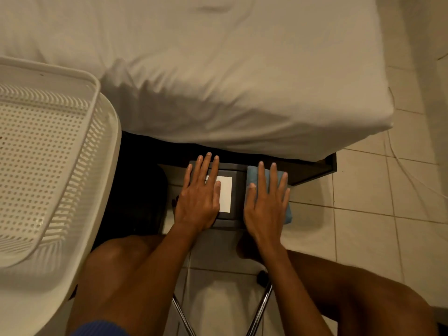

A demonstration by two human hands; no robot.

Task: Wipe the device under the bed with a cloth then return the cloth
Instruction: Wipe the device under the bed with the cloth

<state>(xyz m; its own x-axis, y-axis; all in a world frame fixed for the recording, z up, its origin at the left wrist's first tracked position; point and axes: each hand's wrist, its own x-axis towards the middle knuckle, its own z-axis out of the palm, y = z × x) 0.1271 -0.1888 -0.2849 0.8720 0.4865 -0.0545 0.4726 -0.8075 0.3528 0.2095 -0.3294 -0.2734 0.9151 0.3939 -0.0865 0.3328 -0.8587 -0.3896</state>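
Observation:
A dark grey box-shaped device (236, 190) with a white label (226, 194) on top sits on the tiled floor at the bed's lower edge. My left hand (200, 200) lies flat on its top, fingers spread, partly covering the label. A folded blue cloth (282, 190) lies on the floor against the device's right side. My right hand (266, 204) rests flat on the cloth with fingers apart, not gripping it.
The bed with a white sheet (218, 81) fills the top, its dark frame (315, 170) just behind the device. A white perforated plastic basket (48, 154) stands at left. My bare knees and metal stool legs (259, 309) are below. White cables (412, 180) trail over the tiles at right.

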